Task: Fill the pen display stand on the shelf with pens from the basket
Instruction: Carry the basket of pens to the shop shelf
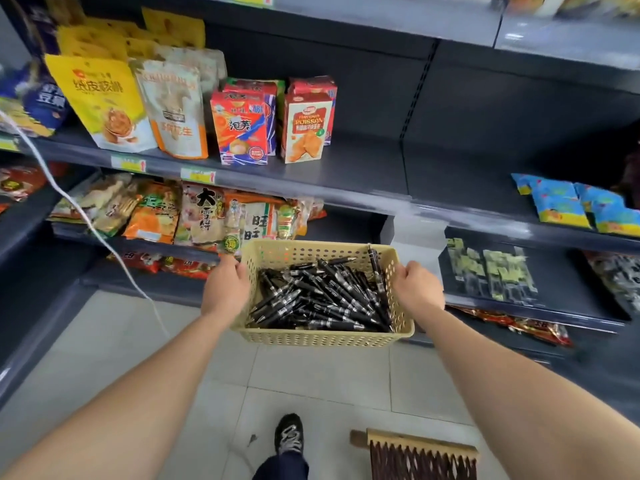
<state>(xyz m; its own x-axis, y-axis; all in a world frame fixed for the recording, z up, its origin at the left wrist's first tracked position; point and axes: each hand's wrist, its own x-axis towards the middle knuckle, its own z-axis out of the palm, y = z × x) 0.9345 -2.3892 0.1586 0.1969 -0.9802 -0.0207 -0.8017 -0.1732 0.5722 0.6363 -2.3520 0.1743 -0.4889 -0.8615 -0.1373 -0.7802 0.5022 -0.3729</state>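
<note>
Head view: the beige basket (325,337) sits at centre, held in front of the shelf (363,168). The left hand (227,285) grips its 9 o'clock rim and the right hand (417,287) its 3 o'clock rim (both curled round the edge). Black pens (318,296) lie heaped inside, and snack packets (173,109) stand toward 11 o'clock.

Beige perforated plastic basket (322,337), rectangular, held level in the air, black pens (318,299) heaped crisscross inside, one propped against its right wall
</note>
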